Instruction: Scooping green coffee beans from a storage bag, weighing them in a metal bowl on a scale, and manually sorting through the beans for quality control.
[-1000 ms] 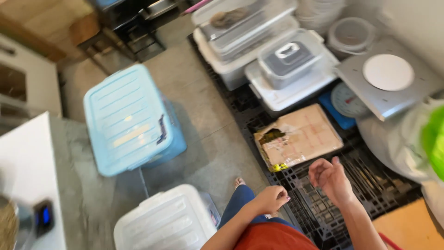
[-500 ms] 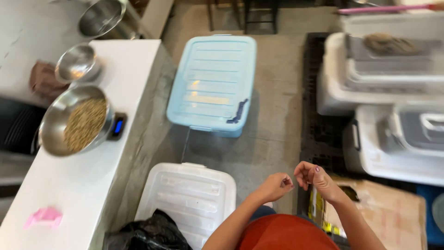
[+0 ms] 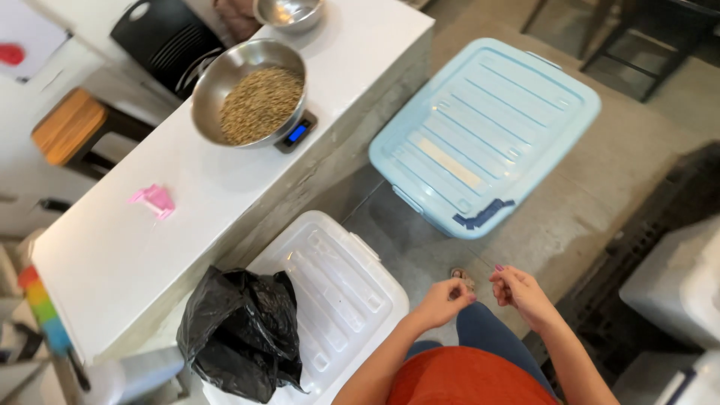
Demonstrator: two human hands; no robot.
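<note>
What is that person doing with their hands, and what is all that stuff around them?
A person in an orange top holds both hands close together in front of them, the left hand and right hand pinched as if on something tiny that cannot be made out. Below them stand a clear plastic storage box with a crumpled black plastic bag on it, and a light blue lidded box. On the white counter, a steel bowl of grain sits on a small scale.
</note>
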